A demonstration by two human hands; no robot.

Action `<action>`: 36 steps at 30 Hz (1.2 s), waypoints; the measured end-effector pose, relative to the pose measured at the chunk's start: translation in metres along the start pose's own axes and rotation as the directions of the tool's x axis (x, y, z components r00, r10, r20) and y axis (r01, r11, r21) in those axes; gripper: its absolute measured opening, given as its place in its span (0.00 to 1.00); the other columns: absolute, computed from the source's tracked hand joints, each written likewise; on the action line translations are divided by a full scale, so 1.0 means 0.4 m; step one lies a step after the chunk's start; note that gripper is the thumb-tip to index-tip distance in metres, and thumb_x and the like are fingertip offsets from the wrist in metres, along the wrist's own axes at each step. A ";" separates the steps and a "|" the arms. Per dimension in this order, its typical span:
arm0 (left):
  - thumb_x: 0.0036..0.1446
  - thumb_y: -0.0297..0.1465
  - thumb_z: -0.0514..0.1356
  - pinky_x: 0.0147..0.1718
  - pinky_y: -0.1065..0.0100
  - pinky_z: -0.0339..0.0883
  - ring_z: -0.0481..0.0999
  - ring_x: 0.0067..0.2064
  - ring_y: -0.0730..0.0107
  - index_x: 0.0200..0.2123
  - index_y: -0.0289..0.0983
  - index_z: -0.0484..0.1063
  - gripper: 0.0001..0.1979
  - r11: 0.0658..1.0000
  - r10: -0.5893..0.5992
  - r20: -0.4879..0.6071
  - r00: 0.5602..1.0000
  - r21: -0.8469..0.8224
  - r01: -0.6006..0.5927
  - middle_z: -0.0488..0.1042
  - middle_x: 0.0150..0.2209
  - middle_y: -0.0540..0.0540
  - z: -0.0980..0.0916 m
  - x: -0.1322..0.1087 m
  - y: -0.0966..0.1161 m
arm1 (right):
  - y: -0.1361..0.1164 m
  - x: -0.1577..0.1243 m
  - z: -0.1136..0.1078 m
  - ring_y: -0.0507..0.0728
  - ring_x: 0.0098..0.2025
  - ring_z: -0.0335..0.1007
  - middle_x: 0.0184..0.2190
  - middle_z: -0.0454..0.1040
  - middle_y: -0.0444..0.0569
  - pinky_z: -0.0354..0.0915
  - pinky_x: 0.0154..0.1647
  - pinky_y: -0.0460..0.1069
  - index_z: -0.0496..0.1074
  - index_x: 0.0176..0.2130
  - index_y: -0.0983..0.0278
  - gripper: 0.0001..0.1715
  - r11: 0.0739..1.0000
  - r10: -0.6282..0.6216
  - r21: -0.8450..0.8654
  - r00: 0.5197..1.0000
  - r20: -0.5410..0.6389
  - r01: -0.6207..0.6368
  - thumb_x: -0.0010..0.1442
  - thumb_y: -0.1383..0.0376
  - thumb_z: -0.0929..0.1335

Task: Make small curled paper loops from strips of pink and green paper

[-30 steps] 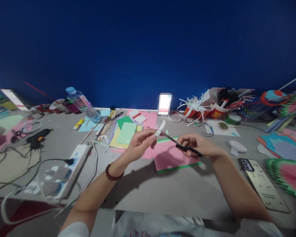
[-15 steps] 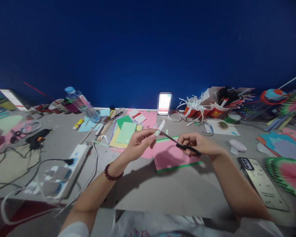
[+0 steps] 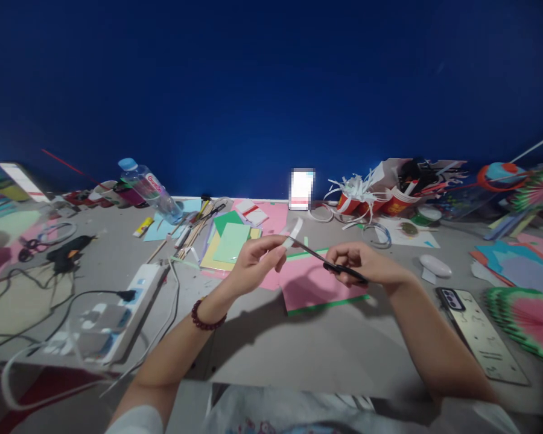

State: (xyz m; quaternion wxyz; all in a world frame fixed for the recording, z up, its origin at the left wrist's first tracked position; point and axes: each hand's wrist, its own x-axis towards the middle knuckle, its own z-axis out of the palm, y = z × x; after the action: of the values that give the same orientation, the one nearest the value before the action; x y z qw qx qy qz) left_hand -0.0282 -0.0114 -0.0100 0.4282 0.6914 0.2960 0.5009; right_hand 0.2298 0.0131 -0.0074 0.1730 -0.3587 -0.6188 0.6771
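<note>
My left hand (image 3: pixel 261 260) pinches a small white strip (image 3: pixel 295 229), perhaps paper or tape, between thumb and fingers; its free end points up. In my right hand (image 3: pixel 350 262) is a pair of black-handled scissors (image 3: pixel 346 273), fingers wrapped round the handles. The blades reach left, and their tips meet the strip close to my left fingertips. Both hands are raised over a pink paper sheet (image 3: pixel 317 289) with green edges, which lies on the grey table (image 3: pixel 312 355). Whether the blades are apart cannot be made out.
Left stand a power strip (image 3: pixel 138 307) with cables, a glue gun (image 3: pixel 67 253) and a leaning water bottle (image 3: pixel 151 190). Coloured papers (image 3: pixel 231 242) and sticks lie behind my left hand. On the right are red cups (image 3: pixel 398 202), a phone (image 3: pixel 484 337) and pleated paper fans (image 3: pixel 529 322).
Hardly anything differs. Both hands, the scissors and the white strip keep practically the same place.
</note>
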 end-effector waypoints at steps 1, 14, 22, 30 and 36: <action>0.64 0.36 0.54 0.17 0.75 0.54 0.62 0.21 0.79 0.31 0.35 0.72 0.14 1.000 0.000 -0.002 1.000 -0.002 0.000 0.65 0.19 0.52 0.000 0.000 -0.002 | 0.000 0.000 0.000 0.46 0.19 0.61 0.18 0.68 0.40 0.54 0.15 0.40 0.70 0.34 0.66 0.20 1.000 -0.001 0.001 1.000 -0.001 0.001 0.47 0.57 0.77; 0.64 0.39 0.54 0.15 0.75 0.51 0.56 0.18 0.81 0.29 0.35 0.73 0.16 0.999 -0.040 -0.024 0.999 0.014 0.040 0.65 0.19 0.52 0.005 -0.001 0.008 | -0.006 -0.001 0.012 0.46 0.18 0.60 0.19 0.68 0.40 0.54 0.15 0.40 0.70 0.33 0.66 0.20 0.999 0.028 0.042 0.999 -0.029 -0.026 0.46 0.57 0.77; 0.63 0.40 0.55 0.17 0.74 0.53 0.61 0.20 0.79 0.24 0.35 0.72 0.20 0.998 -0.053 -0.041 0.998 0.022 0.054 0.65 0.19 0.50 0.007 0.000 0.009 | -0.008 0.001 0.014 0.45 0.18 0.58 0.19 0.68 0.40 0.51 0.14 0.39 0.70 0.33 0.66 0.22 0.999 0.029 0.046 1.000 -0.010 -0.028 0.45 0.56 0.77; 0.63 0.39 0.55 0.17 0.73 0.53 0.57 0.18 0.81 0.25 0.35 0.73 0.18 0.999 -0.041 -0.039 0.998 0.025 0.042 0.65 0.18 0.52 0.006 0.001 0.007 | -0.009 0.000 0.014 0.45 0.17 0.57 0.18 0.68 0.40 0.48 0.12 0.39 0.70 0.33 0.66 0.22 0.998 0.039 0.041 0.999 -0.022 -0.039 0.45 0.56 0.77; 0.63 0.39 0.55 0.18 0.73 0.54 0.61 0.20 0.78 0.24 0.34 0.73 0.19 0.998 -0.056 -0.044 0.997 0.013 0.057 0.64 0.19 0.50 0.005 0.000 0.005 | -0.013 -0.002 0.019 0.44 0.16 0.55 0.17 0.67 0.40 0.47 0.12 0.39 0.70 0.33 0.66 0.20 0.998 0.049 0.030 0.998 -0.029 -0.048 0.46 0.56 0.76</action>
State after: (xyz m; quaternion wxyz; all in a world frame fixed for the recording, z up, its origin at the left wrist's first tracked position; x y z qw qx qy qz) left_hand -0.0262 -0.0129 -0.0083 0.4309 0.6747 0.3282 0.5014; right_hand 0.2239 0.0082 -0.0022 0.1710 -0.3810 -0.5974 0.6846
